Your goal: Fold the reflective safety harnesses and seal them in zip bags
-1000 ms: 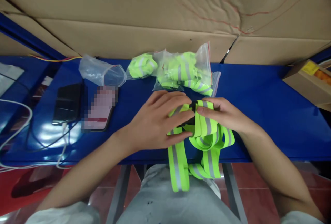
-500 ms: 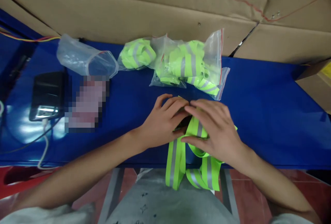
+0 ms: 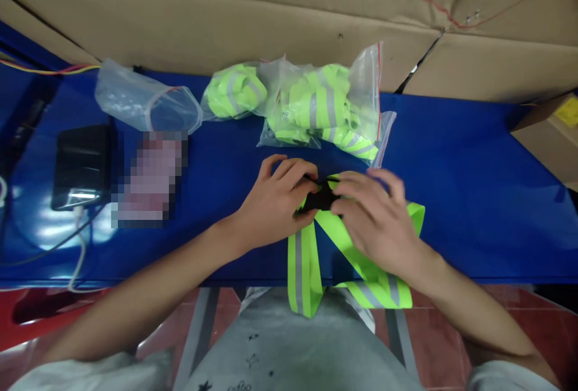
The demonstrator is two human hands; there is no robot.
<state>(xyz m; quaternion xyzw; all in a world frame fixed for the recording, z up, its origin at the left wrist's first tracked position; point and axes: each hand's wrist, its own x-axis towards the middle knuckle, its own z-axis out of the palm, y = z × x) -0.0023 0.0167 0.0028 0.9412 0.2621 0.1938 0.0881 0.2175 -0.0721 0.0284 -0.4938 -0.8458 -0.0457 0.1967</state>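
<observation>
Yellow-green strap [image 3: 344,237] with a grey stripe, at the near edge of the blue table [image 3: 478,198], between the two hands and partly beneath the right one. Black piece [image 3: 321,197] at the strap's far side, long axis running left to right, bridging the gap between the two sets of fingertips. Left hand [image 3: 275,204] to the left of it, bent, thumb and fingertips pinching the left end. Right hand [image 3: 379,216] to the right, fingers curled at the right end; underside hidden, so cannot tell whether pinching or merely touching. Both about equally near, with no clear difference. From there toward the near side, one loop hanging over the table edge below the left fingertips, and one band slanting near and right under the right palm. Farther off, well apart from both hands, clear bags [image 3: 323,102] with similar striped bundles inside.
</observation>
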